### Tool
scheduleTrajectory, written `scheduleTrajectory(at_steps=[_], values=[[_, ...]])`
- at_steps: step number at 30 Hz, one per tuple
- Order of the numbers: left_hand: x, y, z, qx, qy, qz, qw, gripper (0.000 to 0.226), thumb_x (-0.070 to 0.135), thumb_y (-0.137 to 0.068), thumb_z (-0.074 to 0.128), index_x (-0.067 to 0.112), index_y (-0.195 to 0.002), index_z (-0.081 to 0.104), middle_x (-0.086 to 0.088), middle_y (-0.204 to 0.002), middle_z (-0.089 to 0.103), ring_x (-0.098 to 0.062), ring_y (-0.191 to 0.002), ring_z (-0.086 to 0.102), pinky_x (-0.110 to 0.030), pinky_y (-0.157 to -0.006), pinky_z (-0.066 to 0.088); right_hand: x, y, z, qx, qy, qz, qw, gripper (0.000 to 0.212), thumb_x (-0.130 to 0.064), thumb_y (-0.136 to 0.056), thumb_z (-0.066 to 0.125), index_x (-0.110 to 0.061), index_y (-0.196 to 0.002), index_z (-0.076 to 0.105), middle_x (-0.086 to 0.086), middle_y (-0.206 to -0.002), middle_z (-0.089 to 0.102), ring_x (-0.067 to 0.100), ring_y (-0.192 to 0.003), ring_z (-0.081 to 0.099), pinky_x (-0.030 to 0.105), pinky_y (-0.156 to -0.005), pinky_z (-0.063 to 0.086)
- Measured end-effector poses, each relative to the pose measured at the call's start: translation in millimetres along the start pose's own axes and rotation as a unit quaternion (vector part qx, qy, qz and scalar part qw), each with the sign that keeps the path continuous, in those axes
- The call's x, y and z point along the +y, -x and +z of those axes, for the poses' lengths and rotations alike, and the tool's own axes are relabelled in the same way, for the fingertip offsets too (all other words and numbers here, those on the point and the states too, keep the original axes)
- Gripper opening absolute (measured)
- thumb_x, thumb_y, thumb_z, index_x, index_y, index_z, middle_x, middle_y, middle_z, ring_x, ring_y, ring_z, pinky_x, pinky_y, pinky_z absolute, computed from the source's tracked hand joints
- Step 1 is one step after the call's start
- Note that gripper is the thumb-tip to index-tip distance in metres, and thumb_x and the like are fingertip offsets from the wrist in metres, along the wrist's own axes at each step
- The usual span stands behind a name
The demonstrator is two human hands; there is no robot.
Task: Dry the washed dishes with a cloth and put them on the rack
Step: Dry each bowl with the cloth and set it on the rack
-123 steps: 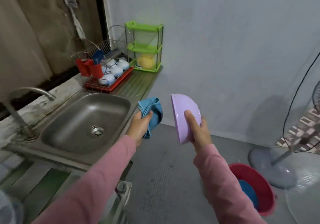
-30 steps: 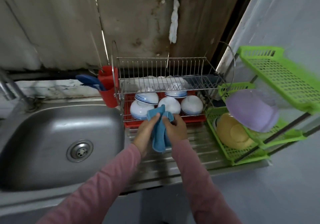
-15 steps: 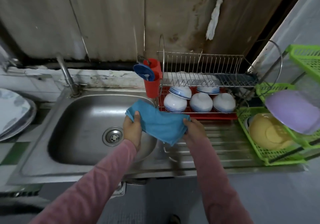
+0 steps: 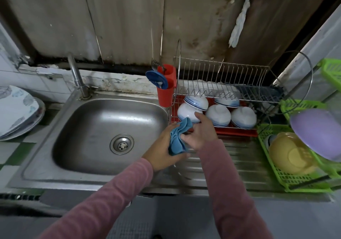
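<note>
A bunched blue cloth (image 4: pixel 178 137) sits between my two hands over the steel drainboard (image 4: pixel 238 157). My left hand (image 4: pixel 162 150) grips it from below and the left. My right hand (image 4: pixel 200 131) holds its right side, fingers curled onto the folds. Just behind them stands the wire dish rack (image 4: pixel 221 76) on a red tray, with several white blue-rimmed bowls (image 4: pixel 217 115) upside down in it. A lilac bowl (image 4: pixel 317 133) lies on the middle shelf of the green plastic rack (image 4: pixel 273 170), above a yellow bowl (image 4: pixel 289 155).
The steel sink (image 4: pixel 110 128) with its tap (image 4: pixel 75 76) lies to the left. A red cutlery holder (image 4: pixel 165 89) with a blue utensil hangs on the wire rack's left end. Patterned plates (image 4: pixel 16 109) are stacked at the far left.
The lilac bowl went from my right hand onto the green rack. The cloth, spread wide between both hands half a second ago, is now bunched up between them, nearer the wire rack.
</note>
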State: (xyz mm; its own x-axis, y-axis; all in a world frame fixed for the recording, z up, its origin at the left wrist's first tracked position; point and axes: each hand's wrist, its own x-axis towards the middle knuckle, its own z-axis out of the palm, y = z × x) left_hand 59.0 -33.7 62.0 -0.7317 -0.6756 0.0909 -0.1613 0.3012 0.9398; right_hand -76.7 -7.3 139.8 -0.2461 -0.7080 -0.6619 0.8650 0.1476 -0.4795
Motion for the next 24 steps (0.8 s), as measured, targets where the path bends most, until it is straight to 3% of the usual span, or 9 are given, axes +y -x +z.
scheduleTrajectory(at_steps=[3,6,10,13,17,20,22,24], values=[[-4,-6,0,0.057,-0.027,-0.014,0.998,0.078,0.016,-0.084,0.073,0.043,-0.143,0.029,0.012,-0.134,0.054,-0.001,-0.120,0.054,-0.026,-0.105,0.045,-7,-3,4,-0.034,0.027,0.010,0.999,0.059,-0.038,-0.099,0.049,0.011,-0.132,0.045,0.028,-0.119,0.053,0.038,-0.111,0.053,0.049,-0.101,0.040],[-4,-8,-7,0.125,-0.027,-0.023,0.992,0.055,0.003,-0.094,0.056,0.044,-0.129,0.045,0.016,-0.116,0.063,0.004,-0.107,0.059,-0.012,-0.093,0.046,-12,-7,5,-0.064,0.066,0.019,0.996,0.060,-0.040,-0.100,0.047,0.009,-0.133,0.043,0.031,-0.128,0.051,0.042,-0.114,0.053,0.054,-0.094,0.043],[-4,-7,-25,0.202,0.079,-0.109,0.970,0.023,0.008,-0.099,0.052,0.027,-0.111,0.055,0.011,-0.099,0.064,-0.005,-0.092,0.062,-0.011,-0.069,0.051,-8,-17,-1,-0.075,0.284,-0.003,0.956,0.046,-0.046,-0.104,0.035,-0.010,-0.126,0.053,0.019,-0.121,0.060,0.032,-0.107,0.061,0.047,-0.097,0.047],[-14,-1,-44,0.266,0.147,-0.170,0.937,0.011,0.017,-0.099,0.055,0.020,-0.109,0.059,0.007,-0.100,0.066,-0.009,-0.091,0.062,-0.010,-0.067,0.051,7,-22,2,-0.069,0.413,-0.059,0.906,0.042,-0.046,-0.106,0.031,-0.018,-0.130,0.052,0.005,-0.116,0.062,0.024,-0.105,0.063,0.043,-0.101,0.046],[-31,19,-68,0.318,0.175,-0.230,0.903,0.013,0.024,-0.095,0.063,0.017,-0.106,0.065,-0.010,-0.110,0.070,-0.028,-0.100,0.066,-0.040,-0.089,0.056,47,-38,8,-0.054,0.553,-0.137,0.820,0.034,-0.053,-0.101,0.036,-0.032,-0.118,0.056,0.006,-0.135,0.057,0.029,-0.120,0.056,0.049,-0.107,0.041],[-39,41,-89,0.348,0.188,-0.251,0.884,0.014,0.024,-0.097,0.060,0.017,-0.109,0.062,-0.008,-0.110,0.068,-0.025,-0.097,0.065,-0.037,-0.087,0.054,80,-42,18,-0.083,0.630,-0.213,0.742,0.041,-0.049,-0.102,0.038,-0.030,-0.136,0.051,0.003,-0.149,0.044,0.025,-0.135,0.043,0.044,-0.116,0.031],[-46,58,-107,0.372,0.200,-0.261,0.868,0.021,0.025,-0.098,0.059,0.014,-0.116,0.060,-0.009,-0.112,0.068,-0.026,-0.100,0.065,-0.040,-0.092,0.054,103,-43,31,-0.110,0.686,-0.275,0.664,0.046,-0.042,-0.104,0.039,-0.023,-0.146,0.044,0.002,-0.155,0.038,0.021,-0.142,0.035,0.036,-0.118,0.026],[-51,76,-130,0.387,0.204,-0.267,0.858,0.022,0.024,-0.098,0.058,0.012,-0.117,0.059,-0.008,-0.109,0.067,-0.025,-0.098,0.065,-0.040,-0.092,0.054,131,-46,47,-0.130,0.742,-0.314,0.579,0.052,-0.043,-0.104,0.037,-0.021,-0.151,0.036,0.002,-0.161,0.029,0.021,-0.149,0.022,0.037,-0.122,0.017]])
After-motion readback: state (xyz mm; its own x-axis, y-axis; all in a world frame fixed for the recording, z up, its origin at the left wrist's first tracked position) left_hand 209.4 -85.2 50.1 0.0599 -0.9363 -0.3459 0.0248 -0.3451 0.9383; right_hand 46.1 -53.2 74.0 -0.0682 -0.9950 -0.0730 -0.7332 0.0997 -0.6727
